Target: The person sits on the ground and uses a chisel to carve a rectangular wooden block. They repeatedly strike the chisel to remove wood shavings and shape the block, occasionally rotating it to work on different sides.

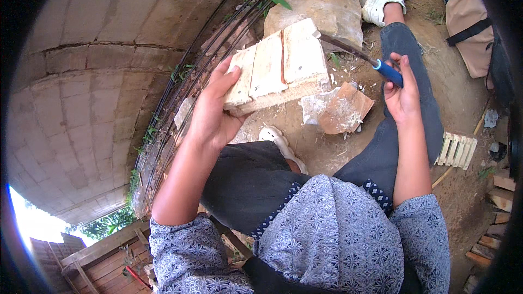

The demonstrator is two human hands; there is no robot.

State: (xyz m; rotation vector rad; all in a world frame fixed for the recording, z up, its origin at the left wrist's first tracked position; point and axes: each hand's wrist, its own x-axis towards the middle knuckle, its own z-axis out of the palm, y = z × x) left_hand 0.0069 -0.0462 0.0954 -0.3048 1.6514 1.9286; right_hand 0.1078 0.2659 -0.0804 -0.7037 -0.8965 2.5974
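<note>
My left hand [215,106] grips the near left end of a pale block of wooden boards [278,68], thumb on top and fingers underneath. A dark reddish line runs across its upper face, and its cut edge looks rough. In my right hand [404,90] is a blue-handled tool [388,73], held loosely between thumb and fingers. Its thin, rusty metal shaft reaches left to the block's far right corner. The tip is hidden there, so its exact kind cannot be made out. Below the block, a brown wood piece [347,109] with shavings on it lies on the ground.
A large stone [321,8] sits beyond the block. Black cables [188,60] run along the foot of a block wall [92,76] at left. A small slatted wooden piece [456,151] lies at right, near stacked wood [498,201]. Another person's leg and a tan bag [471,27] show at upper right.
</note>
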